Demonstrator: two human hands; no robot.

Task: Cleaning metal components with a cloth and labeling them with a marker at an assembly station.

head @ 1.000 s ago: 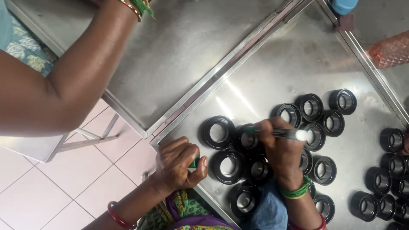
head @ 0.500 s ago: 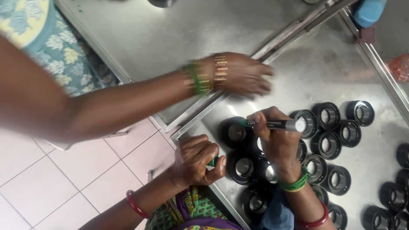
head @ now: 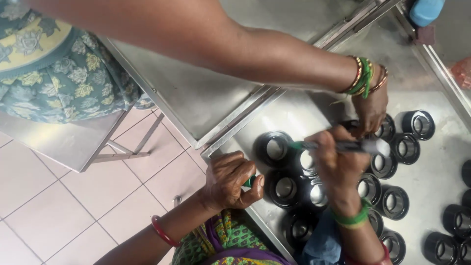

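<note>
While our right hand pinches the marker over black rings, left hand fisted on a green cap, we steady strokes clear of a co-worker's hand.

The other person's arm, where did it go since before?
The co-worker's hand reached across the steel table and now touches the black rings. The right hand still holds the marker; the left hand still grips a green cap.

A black marker lies level above the black rings (hollow, upright).
</note>
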